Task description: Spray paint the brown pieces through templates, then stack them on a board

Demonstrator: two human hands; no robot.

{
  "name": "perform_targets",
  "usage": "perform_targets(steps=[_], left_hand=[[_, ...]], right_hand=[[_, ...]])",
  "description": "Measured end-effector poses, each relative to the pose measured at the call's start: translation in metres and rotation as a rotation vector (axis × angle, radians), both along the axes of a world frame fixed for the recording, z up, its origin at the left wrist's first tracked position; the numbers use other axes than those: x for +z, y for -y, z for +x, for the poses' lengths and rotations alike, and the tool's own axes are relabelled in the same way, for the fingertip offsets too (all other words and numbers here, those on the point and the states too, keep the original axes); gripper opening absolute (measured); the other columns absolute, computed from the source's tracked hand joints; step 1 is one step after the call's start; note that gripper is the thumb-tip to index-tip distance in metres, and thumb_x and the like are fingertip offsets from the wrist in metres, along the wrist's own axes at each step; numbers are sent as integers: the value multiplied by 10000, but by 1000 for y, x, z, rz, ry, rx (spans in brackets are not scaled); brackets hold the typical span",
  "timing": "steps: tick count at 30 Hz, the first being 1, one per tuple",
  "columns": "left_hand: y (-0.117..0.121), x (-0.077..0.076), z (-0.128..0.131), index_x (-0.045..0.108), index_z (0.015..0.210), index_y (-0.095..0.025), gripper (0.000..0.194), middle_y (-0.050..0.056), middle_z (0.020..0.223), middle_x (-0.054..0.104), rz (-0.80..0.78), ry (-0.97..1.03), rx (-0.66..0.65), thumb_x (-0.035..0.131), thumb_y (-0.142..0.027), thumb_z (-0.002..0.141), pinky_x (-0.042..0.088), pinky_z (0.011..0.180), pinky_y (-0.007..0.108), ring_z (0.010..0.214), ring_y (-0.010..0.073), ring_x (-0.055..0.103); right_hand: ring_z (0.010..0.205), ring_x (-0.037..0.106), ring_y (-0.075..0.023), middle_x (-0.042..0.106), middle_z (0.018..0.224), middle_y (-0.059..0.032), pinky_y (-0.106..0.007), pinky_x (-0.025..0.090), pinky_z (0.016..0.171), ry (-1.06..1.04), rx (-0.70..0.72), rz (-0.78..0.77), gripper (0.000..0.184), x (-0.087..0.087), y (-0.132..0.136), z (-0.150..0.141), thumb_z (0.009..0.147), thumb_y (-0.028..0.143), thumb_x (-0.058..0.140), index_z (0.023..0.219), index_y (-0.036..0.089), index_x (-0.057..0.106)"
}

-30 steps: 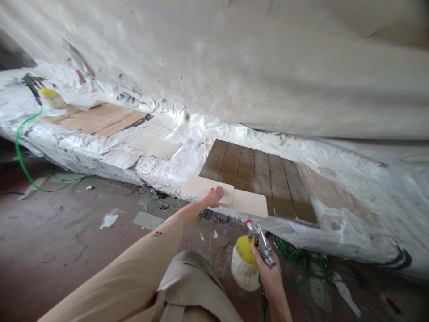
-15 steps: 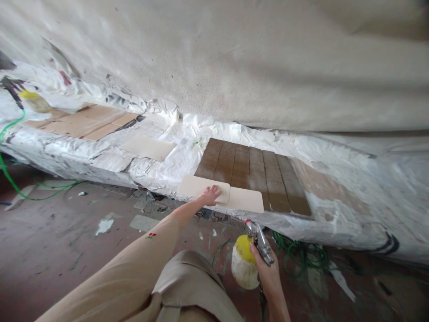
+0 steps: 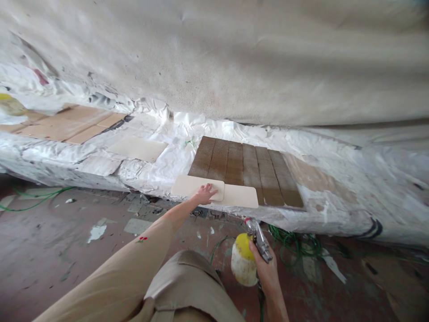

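Two overlapping cream boards (image 3: 241, 196) lie along the edge of the counter (image 3: 284, 220), one seemingly steadied by the left hand (image 3: 205, 194), fingers spread, while the right hand (image 3: 267, 266) grips a spray gun (image 3: 258, 239).

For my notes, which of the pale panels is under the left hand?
The left panel of the overlapping front pair: the left hand rests on it. The right panel and the separate panel farther left are untouched.
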State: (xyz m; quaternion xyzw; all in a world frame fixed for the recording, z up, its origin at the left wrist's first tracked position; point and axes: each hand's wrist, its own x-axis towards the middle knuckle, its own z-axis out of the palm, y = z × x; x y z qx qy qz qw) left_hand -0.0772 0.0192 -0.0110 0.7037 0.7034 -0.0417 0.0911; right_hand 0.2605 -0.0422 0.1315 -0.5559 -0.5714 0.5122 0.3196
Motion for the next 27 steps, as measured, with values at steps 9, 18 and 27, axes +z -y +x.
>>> perform_targets(steps=[9, 18, 27], left_hand=[[1, 0, -1, 391, 1480, -226, 765, 257, 1537, 320, -21, -1, -7, 694, -362, 792, 353, 1036, 534, 1409, 432, 301], [2, 2, -1, 376, 1488, -238, 777, 231, 1548, 314, -39, 4, -3, 697, -349, 790, 333, 1058, 533, 1424, 422, 268], [4, 4, -2, 369, 1489, -223, 766, 253, 1547, 295, -47, -10, -16, 689, -330, 802, 337, 1059, 537, 1430, 417, 258]], right_hand=[[853, 672, -263, 728, 867, -74, -363, 538, 789, -22, -51, 23, 432, -8, 0, 10, 647, 508, 764, 893, 158, 698], [877, 676, -269, 738, 911, -86, -383, 542, 814, -10, -117, 23, 481, -12, -3, 21, 662, 543, 752, 941, 153, 703], [906, 662, -261, 727, 967, -88, -378, 532, 834, -7, -123, 44, 493, -13, -4, 28, 688, 529, 737, 1000, 151, 683]])
